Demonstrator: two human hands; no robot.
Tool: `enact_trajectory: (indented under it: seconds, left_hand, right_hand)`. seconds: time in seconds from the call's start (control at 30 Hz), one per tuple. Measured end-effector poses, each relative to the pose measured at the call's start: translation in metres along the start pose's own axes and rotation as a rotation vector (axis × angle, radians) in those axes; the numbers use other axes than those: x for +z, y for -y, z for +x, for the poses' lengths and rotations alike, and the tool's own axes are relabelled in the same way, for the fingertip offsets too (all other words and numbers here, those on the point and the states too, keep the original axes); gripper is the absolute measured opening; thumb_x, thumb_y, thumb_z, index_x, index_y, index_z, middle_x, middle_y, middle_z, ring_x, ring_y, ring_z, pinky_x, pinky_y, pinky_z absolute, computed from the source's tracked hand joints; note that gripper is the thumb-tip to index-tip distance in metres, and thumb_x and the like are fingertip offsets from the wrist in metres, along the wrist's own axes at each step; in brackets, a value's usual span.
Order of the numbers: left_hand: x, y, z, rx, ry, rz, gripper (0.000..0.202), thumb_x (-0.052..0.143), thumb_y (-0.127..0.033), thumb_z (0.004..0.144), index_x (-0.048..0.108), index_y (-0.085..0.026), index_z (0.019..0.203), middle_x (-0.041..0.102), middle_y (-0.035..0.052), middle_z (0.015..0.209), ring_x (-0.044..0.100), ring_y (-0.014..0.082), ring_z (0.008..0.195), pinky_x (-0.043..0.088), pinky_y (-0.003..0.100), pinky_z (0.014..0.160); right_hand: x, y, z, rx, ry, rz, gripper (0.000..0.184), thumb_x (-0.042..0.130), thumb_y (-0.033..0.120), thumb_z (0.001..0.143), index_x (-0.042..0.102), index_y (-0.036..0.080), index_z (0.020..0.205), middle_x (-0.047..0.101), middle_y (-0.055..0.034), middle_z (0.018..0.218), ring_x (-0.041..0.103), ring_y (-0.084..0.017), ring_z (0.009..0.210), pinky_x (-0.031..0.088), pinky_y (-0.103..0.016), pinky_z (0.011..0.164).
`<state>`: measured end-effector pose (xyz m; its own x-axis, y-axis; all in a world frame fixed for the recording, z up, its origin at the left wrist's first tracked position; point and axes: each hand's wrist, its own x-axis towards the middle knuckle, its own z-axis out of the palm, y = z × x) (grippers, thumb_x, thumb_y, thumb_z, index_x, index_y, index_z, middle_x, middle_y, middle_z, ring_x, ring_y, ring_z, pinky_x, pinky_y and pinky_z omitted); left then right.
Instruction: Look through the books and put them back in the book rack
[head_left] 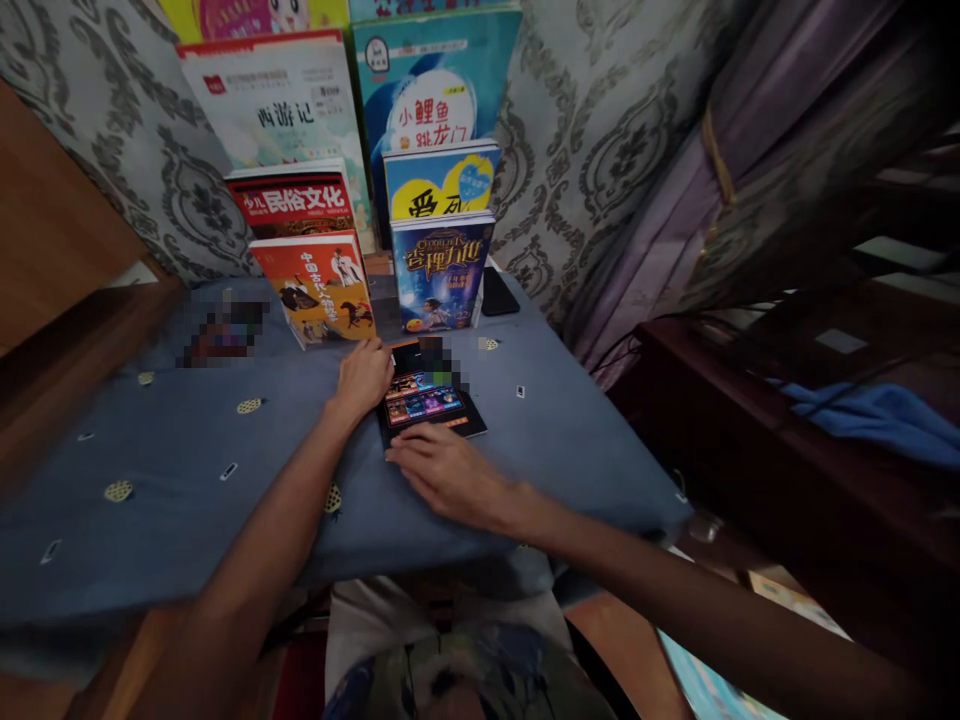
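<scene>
A thin dark book (474, 412) with rows of small colourful pictures lies flat on the cloth-covered table, its upper part blurred by pixel blocks. My left hand (365, 377) is closed at the book's upper left edge, fingers curled over it. At the lower left corner, my right hand (450, 475) has its fingers pressed together on the book's edge; the thumb is mostly hidden. Just beyond the hands, an orange book (319, 290) and a blue book (441, 270) stand upright, leaning back.
Behind them stand a red book (296, 197), a yellow-and-blue book (442, 180), and taller books, including a white one (277, 110) and a teal one (439, 70). A black phone (500, 291) lies at right. The blue tablecloth (187, 430) ends before a dark red cabinet (720, 420).
</scene>
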<state>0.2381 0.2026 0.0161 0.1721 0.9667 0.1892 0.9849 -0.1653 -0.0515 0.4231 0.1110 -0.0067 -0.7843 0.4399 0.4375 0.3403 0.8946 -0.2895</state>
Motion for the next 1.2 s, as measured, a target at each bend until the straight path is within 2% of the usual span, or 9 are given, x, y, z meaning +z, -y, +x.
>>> enact_trajectory:
  seconds: [0.07,0.13,0.27,0.4,0.5,0.73,0.83,0.97,1.2]
  left_hand:
    - [-0.001,-0.001,-0.001,-0.005,-0.004,-0.002,0.032,0.039,-0.023,0.1,0.07,-0.016,0.108,0.066,0.0137,0.114,0.059,0.0282,0.113,0.05,0.038,0.091]
    - [-0.002,-0.002,-0.001,-0.019,-0.002,-0.012,0.033,0.039,-0.023,0.101,0.069,-0.016,0.109,0.066,0.0142,0.115,0.059,0.0292,0.113,0.05,0.039,0.091]
    - [-0.003,-0.003,-0.002,-0.031,0.014,-0.053,0.032,0.039,-0.024,0.101,0.07,-0.016,0.109,0.065,0.0144,0.116,0.058,0.0294,0.115,0.049,0.039,0.092]
    - [-0.002,-0.002,-0.001,-0.031,0.016,-0.069,0.033,0.039,-0.024,0.101,0.07,-0.016,0.109,0.065,0.0148,0.115,0.058,0.0299,0.116,0.048,0.04,0.094]
    - [-0.001,-0.002,0.0,-0.024,0.004,-0.047,0.034,0.039,-0.024,0.1,0.07,-0.014,0.108,0.066,0.0154,0.114,0.059,0.0303,0.113,0.049,0.04,0.093]
    - [-0.002,-0.001,0.001,0.025,0.018,-0.046,0.032,0.04,-0.019,0.099,0.069,-0.016,0.113,0.067,0.0123,0.116,0.061,0.0266,0.111,0.048,0.035,0.092]
    - [-0.001,0.0,0.001,0.036,0.013,-0.066,0.033,0.039,-0.018,0.1,0.068,-0.017,0.116,0.067,0.0121,0.119,0.061,0.0258,0.112,0.048,0.035,0.093]
    - [0.0,-0.001,0.001,0.051,0.01,-0.055,0.034,0.039,-0.018,0.1,0.068,-0.015,0.117,0.067,0.0136,0.119,0.061,0.0268,0.112,0.048,0.036,0.094]
    - [-0.002,-0.004,0.002,0.048,-0.005,-0.053,0.034,0.039,-0.017,0.1,0.068,-0.014,0.117,0.067,0.0137,0.118,0.062,0.0265,0.111,0.048,0.036,0.093]
  right_hand:
    - [0.004,0.008,0.005,-0.071,0.036,-0.022,0.026,0.052,0.012,0.096,0.068,0.016,0.116,0.073,-0.0121,0.116,0.061,-0.024,0.11,0.051,-0.039,0.096]
    - [0.002,0.008,0.003,-0.054,0.049,-0.047,0.025,0.052,0.013,0.096,0.068,0.015,0.116,0.073,-0.0121,0.114,0.061,-0.024,0.108,0.052,-0.039,0.094]
    - [-0.017,-0.013,-0.018,0.112,0.015,-0.082,0.029,0.049,0.014,0.097,0.069,0.019,0.117,0.073,-0.0116,0.108,0.063,-0.025,0.105,0.051,-0.041,0.09]
    - [-0.04,-0.045,-0.043,0.337,-0.062,-0.183,0.03,0.047,0.017,0.097,0.07,0.017,0.116,0.074,-0.0138,0.102,0.064,-0.028,0.102,0.05,-0.046,0.089]
    - [-0.047,-0.054,-0.049,0.397,-0.062,-0.132,0.03,0.046,0.017,0.096,0.07,0.016,0.115,0.074,-0.0128,0.1,0.065,-0.027,0.095,0.051,-0.043,0.086]
    - [-0.03,-0.026,-0.038,0.32,-0.097,0.028,0.027,0.048,0.018,0.096,0.071,0.018,0.111,0.075,-0.0088,0.093,0.065,-0.022,0.087,0.052,-0.038,0.081]
    - [-0.026,-0.025,-0.033,0.317,-0.105,0.08,0.028,0.049,0.018,0.096,0.071,0.02,0.112,0.075,-0.008,0.096,0.066,-0.022,0.09,0.053,-0.038,0.083]
    - [-0.025,-0.041,-0.023,0.358,-0.124,0.111,0.026,0.049,0.016,0.096,0.071,0.02,0.11,0.073,-0.0078,0.099,0.065,-0.021,0.093,0.052,-0.037,0.085]
    - [-0.011,-0.084,0.01,0.436,-0.116,-0.03,0.022,0.06,0.015,0.092,0.07,0.016,0.112,0.066,-0.012,0.113,0.06,-0.024,0.105,0.049,-0.043,0.095]
